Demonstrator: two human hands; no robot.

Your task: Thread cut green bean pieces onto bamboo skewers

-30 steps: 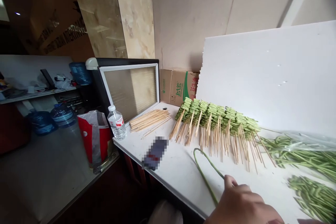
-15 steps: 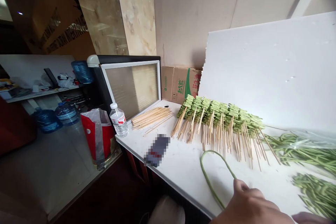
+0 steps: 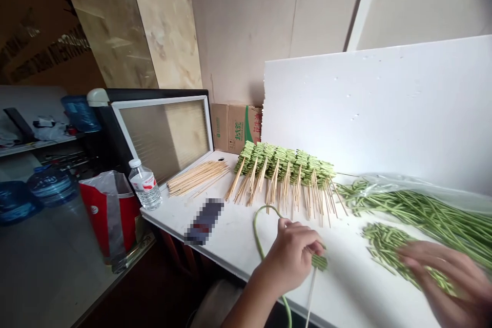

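Green and long, a bean stalk (image 3: 260, 238) loops over the white desk (image 3: 346, 287) from my left hand (image 3: 292, 259), whose fingers are pinched on it together with a bamboo skewer (image 3: 311, 292) that carries a few cut pieces (image 3: 320, 262). My right hand (image 3: 448, 274), blurred and with fingers spread, lies over the pile of cut bean pieces (image 3: 388, 246). Beyond them lies a row of finished skewers (image 3: 286, 174), with bare skewers (image 3: 197, 177) to its left and a water bottle (image 3: 145, 184) at the desk's corner. Whole stalks (image 3: 423, 210) spill from a clear bag on the right.
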